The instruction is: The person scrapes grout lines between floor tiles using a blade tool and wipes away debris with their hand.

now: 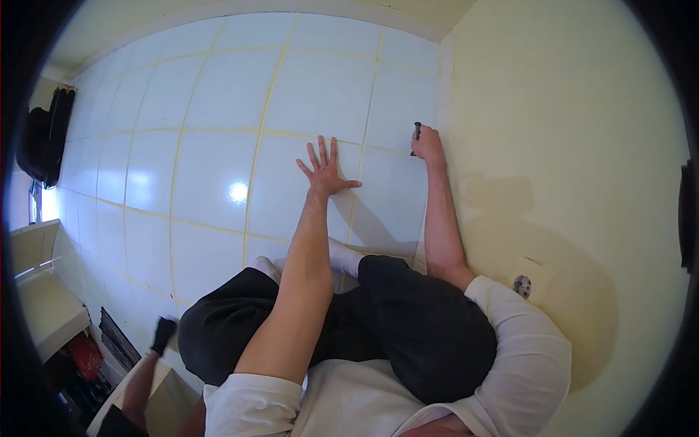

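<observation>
My left hand (325,175) lies flat on the white tiled floor (306,91), fingers spread, holding nothing. Close to the foot of the right-hand wall, my right hand (429,143) is closed around a short, dark, stick-like tool (416,131). Its ends poke out past my fingers, and the exact kind cannot be made out. The tool is at the floor beside the corner where tiles meet wall. Yellowish grout lines (267,98) run between the tiles. My crossed legs in black trousers (429,328) are below my arms.
A cream wall (568,131) rises along my right side, with a round socket (521,286) in it. Another person's foot in a black sock (164,335) is at lower left. Nearby are a pale shelf unit (47,313) and a large black object (45,138).
</observation>
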A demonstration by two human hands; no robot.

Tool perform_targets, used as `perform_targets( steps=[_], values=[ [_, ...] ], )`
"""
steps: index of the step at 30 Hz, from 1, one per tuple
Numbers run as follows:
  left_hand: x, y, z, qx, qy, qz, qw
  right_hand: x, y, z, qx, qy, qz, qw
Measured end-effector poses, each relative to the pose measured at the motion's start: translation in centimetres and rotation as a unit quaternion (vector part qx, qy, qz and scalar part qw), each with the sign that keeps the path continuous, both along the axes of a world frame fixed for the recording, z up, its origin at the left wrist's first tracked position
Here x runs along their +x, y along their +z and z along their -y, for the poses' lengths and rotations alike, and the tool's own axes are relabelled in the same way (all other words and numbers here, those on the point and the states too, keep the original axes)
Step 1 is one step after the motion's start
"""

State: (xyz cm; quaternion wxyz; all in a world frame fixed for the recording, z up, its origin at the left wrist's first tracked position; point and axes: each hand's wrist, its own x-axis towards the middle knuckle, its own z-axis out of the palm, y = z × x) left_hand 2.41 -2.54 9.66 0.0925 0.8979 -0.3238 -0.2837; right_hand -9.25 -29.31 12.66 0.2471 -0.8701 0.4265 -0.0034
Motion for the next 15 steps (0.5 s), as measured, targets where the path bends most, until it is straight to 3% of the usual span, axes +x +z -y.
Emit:
perform_targets(
  steps=[7, 15],
  values=[
    [0.0, -0.2, 0.0, -0.010, -0.001, -0.002, 1.000, -0.4, 1.3, -0.1, 0.057, -0.001, 0.020, 0.998],
    [-0.1, -0.3, -0.1, -0.017, 0.002, 0.002, 1.000, -0.4, -0.2, 0.2, 0.045, 0.013, 0.027, 0.999]
  ],
)
